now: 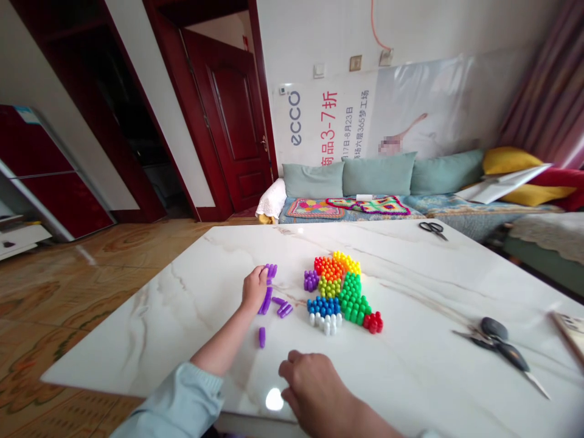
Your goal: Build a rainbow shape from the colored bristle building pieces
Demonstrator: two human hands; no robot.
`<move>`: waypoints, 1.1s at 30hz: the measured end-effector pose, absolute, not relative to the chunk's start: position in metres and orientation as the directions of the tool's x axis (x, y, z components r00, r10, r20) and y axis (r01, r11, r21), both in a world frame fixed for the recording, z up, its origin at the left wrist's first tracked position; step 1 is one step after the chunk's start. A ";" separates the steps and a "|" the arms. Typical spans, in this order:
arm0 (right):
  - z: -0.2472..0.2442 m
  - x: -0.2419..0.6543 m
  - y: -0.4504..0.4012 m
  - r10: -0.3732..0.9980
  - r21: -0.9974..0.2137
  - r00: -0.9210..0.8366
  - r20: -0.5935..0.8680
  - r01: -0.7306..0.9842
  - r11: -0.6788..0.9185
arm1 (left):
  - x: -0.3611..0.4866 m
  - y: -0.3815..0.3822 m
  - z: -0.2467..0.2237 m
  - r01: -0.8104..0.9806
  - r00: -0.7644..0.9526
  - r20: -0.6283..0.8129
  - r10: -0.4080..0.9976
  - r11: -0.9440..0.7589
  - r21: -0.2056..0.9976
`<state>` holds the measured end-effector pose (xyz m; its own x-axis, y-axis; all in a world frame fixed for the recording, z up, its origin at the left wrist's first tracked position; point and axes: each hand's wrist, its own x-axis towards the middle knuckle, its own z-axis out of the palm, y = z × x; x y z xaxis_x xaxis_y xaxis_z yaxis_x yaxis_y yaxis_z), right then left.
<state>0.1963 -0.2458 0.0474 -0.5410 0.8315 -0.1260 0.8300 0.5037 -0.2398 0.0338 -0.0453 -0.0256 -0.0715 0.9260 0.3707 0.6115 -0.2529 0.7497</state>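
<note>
The left hand [255, 289] is extended over the marble-patterned table [387, 377], its fingertips at the loose purple pieces [285, 310]; from my position I cannot tell whether they grip one. The right hand [314, 386] is held by the near edge, fingers curled; I cannot determine whether they enclose anything. The loose purple pieces lie on their sides, directly on the tabletop, left of a cluster of upright pieces [351, 298] grouped by colour: purple, red, orange, yellow, olive, green, blue and white. A red refrigerator [50, 201] stands at far left, doors closed, contents concealed.
</note>
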 end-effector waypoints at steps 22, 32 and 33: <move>0.034 0.192 -0.255 0.820 -0.238 -0.552 -0.154 0.826 0.511 | 0.098 -0.093 -0.038 0.176 0.076 0.062 0.995 -0.075 0.982; 0.023 0.192 -0.259 0.773 -0.197 -0.625 -0.112 0.776 0.599 | 0.081 -0.088 -0.032 0.786 0.103 0.302 0.948 -0.263 0.559; 0.023 0.192 -0.259 0.767 -0.191 -0.631 -0.113 0.772 0.607 | 0.081 -0.084 -0.033 0.767 0.109 0.303 0.947 -0.274 0.580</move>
<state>0.1918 -0.2587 0.0226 -0.6315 0.7670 -0.1135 0.7715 0.6069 -0.1908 0.0814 -0.0845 -0.0332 0.1086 0.9467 0.3033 0.7671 -0.2739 0.5801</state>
